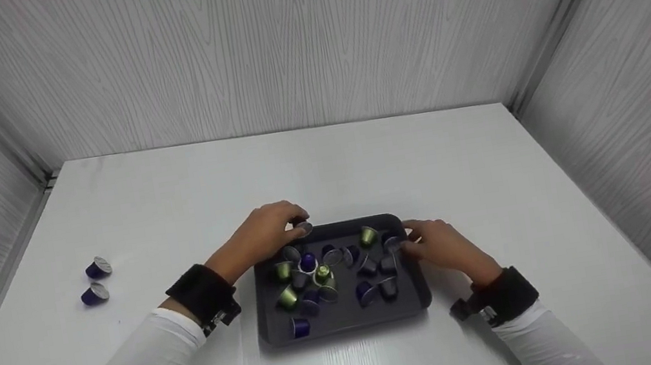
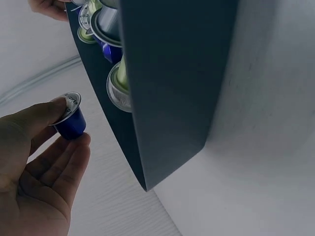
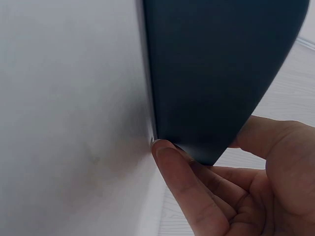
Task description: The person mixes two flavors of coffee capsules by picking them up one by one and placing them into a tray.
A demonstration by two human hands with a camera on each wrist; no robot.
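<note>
My left hand point(image 1: 266, 233) is over the far left corner of a dark tray point(image 1: 348, 322). Between its thumb and fingers it pinches a blue coffee capsule point(image 2: 72, 125), foil lid towards the thumb. At the tray's right side, my right hand point(image 1: 448, 248) grips the wall, with the thumb at the rim and fingers low on the outside. Inside the tray lie several coffee capsules, among them a green capsule point(image 1: 368, 236), a dark blue capsule point(image 1: 300, 327) and a grey capsule point(image 1: 389, 288), some upright and some tipped over.
Two dark blue capsules, one farther back point(image 1: 98, 267) and one nearer point(image 1: 95, 294), lie on the white table point(image 1: 169, 187) to the left. Grey wood-grain panels point(image 1: 278, 46) enclose the table at the back and both sides.
</note>
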